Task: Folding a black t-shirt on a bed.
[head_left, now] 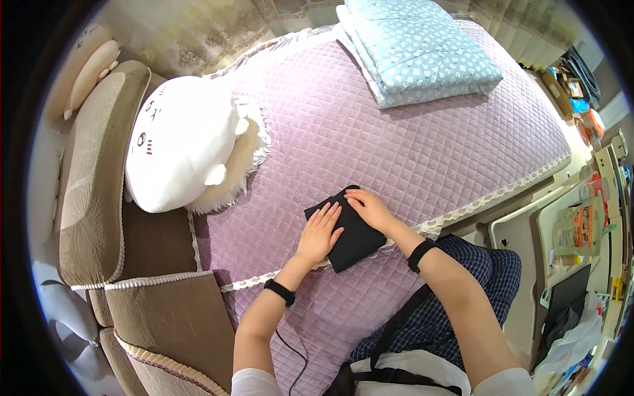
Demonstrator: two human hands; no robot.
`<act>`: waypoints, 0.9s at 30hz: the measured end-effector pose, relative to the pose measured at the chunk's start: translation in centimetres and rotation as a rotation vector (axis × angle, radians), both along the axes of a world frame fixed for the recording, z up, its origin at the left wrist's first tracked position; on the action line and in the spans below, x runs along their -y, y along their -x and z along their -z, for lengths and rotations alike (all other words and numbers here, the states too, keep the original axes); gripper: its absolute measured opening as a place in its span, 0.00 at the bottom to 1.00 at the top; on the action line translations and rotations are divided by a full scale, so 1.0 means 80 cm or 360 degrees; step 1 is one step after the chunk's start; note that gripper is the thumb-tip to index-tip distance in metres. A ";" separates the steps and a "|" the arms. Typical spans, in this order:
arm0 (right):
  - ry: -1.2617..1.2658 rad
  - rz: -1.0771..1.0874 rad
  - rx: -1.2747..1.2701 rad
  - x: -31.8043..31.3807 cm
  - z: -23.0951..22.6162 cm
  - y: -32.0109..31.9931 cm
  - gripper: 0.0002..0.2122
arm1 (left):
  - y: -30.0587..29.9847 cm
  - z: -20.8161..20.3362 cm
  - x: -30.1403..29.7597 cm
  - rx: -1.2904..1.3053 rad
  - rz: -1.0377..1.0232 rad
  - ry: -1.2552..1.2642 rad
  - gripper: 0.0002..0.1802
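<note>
A folded piece of black cloth point(356, 239) lies on the pink quilted bedspread point(297, 158), close to the lace-trimmed edge. My left hand point(319, 232) rests flat on its left part, fingers stretched out. On its upper right part lies my right hand point(370, 210), palm down, fingers extended over the far edge. Neither hand grips the cloth; both press on it from above. What kind of garment or fabric it is, I cannot tell. Each wrist wears a black band.
A big white plush toy point(181, 142) lies at the left against the brown padded headboard point(99, 178). A folded blue floral quilt point(429, 56) sits at the far side. At the right stands a cluttered desk with a clear plastic box point(576, 228). A thin black cable point(300, 353) hangs near my left forearm.
</note>
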State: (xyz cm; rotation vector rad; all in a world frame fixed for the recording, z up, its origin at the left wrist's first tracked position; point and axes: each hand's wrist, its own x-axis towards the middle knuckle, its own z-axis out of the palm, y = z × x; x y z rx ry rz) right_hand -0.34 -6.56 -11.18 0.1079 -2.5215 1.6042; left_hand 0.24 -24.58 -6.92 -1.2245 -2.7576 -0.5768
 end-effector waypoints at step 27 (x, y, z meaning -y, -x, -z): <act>0.0443 0.0197 0.0257 -0.062 -0.034 0.001 0.18 | 0.057 -0.023 -0.069 0.1472 -0.1045 -0.1568 0.27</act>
